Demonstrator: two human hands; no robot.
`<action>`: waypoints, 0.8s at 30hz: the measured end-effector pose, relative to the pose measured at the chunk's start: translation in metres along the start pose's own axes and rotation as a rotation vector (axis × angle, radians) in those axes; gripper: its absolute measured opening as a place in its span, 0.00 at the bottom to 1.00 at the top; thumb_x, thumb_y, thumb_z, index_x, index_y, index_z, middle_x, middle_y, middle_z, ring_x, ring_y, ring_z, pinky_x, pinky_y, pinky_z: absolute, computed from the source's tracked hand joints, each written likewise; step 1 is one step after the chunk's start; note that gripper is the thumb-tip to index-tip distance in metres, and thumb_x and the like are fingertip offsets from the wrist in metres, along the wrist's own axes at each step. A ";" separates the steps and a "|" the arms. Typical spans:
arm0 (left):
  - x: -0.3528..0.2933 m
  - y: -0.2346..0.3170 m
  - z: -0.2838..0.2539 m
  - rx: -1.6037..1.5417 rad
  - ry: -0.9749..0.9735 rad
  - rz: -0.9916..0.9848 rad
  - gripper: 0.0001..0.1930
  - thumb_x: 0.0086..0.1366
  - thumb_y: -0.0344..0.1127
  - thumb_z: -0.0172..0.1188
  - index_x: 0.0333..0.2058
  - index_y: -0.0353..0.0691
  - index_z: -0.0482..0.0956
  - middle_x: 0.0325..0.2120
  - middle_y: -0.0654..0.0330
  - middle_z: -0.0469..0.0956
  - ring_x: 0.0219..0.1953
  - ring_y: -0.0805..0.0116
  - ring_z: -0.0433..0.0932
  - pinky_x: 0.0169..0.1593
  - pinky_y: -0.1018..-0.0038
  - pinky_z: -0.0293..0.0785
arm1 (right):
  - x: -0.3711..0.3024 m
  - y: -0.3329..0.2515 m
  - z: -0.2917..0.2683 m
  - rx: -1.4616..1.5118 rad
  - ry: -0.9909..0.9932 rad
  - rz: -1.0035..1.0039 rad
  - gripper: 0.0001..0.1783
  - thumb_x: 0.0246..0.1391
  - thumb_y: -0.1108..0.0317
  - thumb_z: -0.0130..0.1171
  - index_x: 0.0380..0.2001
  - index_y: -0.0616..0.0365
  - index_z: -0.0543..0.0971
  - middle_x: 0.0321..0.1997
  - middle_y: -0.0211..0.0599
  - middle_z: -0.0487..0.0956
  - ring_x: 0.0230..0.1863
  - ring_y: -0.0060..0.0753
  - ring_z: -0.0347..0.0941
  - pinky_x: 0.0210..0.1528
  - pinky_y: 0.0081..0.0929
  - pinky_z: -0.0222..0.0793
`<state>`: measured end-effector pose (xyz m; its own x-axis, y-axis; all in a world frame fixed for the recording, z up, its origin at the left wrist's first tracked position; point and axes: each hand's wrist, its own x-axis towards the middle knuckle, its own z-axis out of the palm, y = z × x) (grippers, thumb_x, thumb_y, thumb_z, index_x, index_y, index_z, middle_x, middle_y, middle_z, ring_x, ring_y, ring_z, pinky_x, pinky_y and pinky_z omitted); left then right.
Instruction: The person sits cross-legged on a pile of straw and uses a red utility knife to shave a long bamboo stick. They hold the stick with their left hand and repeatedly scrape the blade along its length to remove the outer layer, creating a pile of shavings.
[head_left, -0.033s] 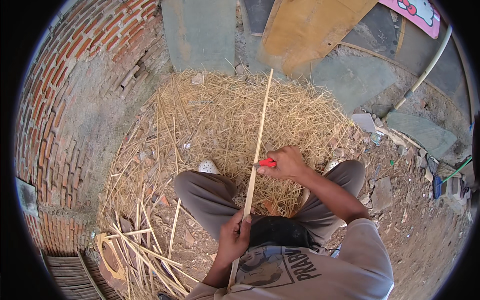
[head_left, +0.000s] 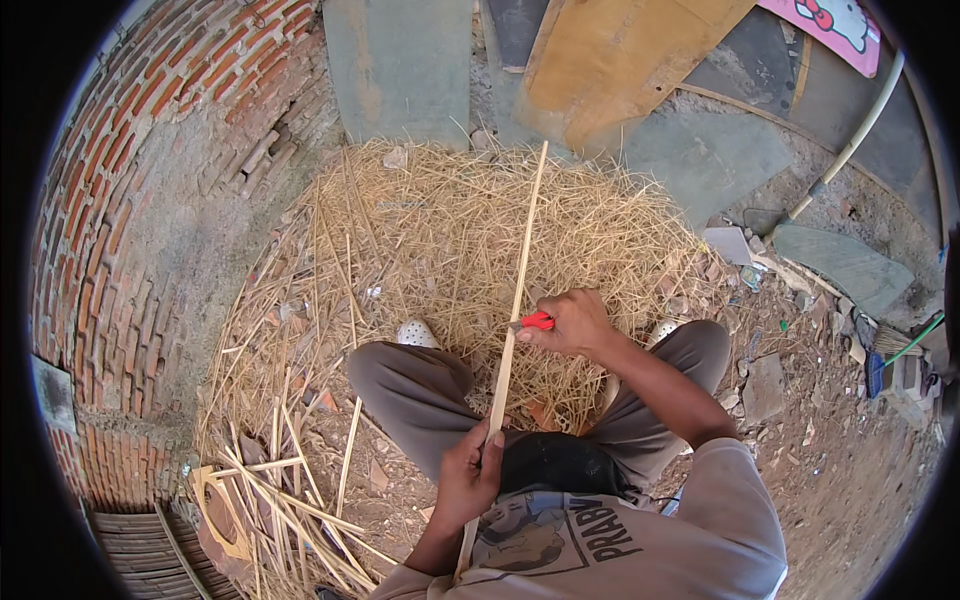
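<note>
A long pale bamboo strip runs from beside my waist up and away over the shavings, leaning slightly right at its far end. My left hand is closed around its near part, thumb on top, just in front of my shirt. Between my knees, my right hand grips a small knife with a red handle. The short grey blade touches the strip about midway along, and its edge is too small to make out. Fingers of my right hand hide part of the handle.
A heap of thin bamboo shavings spreads beyond my crossed legs. Several split strips lie at the lower left. A brick wall rises on the left; boards lean at the back. Rubble and a broom are at the right.
My right hand and the knife have shifted very slightly up and right, and the strip's far end has moved a touch with them. My left hand stays in place.
</note>
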<state>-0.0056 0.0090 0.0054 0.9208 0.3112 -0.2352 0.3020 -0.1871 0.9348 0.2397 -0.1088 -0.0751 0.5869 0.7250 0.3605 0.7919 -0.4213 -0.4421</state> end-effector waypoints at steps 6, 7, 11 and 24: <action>0.009 0.013 0.001 0.105 0.006 0.021 0.13 0.71 0.31 0.49 0.49 0.32 0.74 0.19 0.69 0.67 0.23 0.85 0.63 0.25 0.83 0.60 | 0.015 0.014 -0.001 -0.052 0.060 0.007 0.39 0.42 0.23 0.53 0.13 0.51 0.75 0.12 0.36 0.74 0.14 0.43 0.72 0.19 0.38 0.67; 0.011 0.012 0.000 0.132 0.003 0.050 0.13 0.71 0.31 0.49 0.49 0.32 0.74 0.19 0.69 0.67 0.22 0.84 0.63 0.25 0.82 0.60 | 0.016 0.016 -0.001 -0.050 0.048 0.016 0.38 0.42 0.22 0.53 0.14 0.51 0.77 0.13 0.36 0.75 0.15 0.43 0.73 0.20 0.38 0.68; 0.014 0.009 0.001 0.161 0.019 0.105 0.12 0.70 0.30 0.49 0.49 0.32 0.75 0.18 0.69 0.66 0.22 0.84 0.62 0.24 0.82 0.58 | 0.020 0.019 0.001 -0.056 0.068 0.028 0.39 0.41 0.23 0.54 0.12 0.52 0.75 0.11 0.36 0.73 0.13 0.42 0.71 0.18 0.39 0.65; -0.003 -0.004 0.005 -0.050 -0.061 0.026 0.11 0.71 0.29 0.48 0.48 0.35 0.75 0.17 0.77 0.61 0.19 0.90 0.56 0.22 0.86 0.48 | 0.038 0.058 0.001 -0.059 0.043 0.311 0.39 0.46 0.24 0.51 0.18 0.54 0.81 0.11 0.40 0.73 0.18 0.44 0.75 0.24 0.40 0.71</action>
<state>-0.0083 0.0042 0.0007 0.9419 0.2489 -0.2254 0.2668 -0.1472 0.9524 0.3075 -0.1052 -0.0880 0.8081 0.5334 0.2501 0.5809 -0.6510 -0.4886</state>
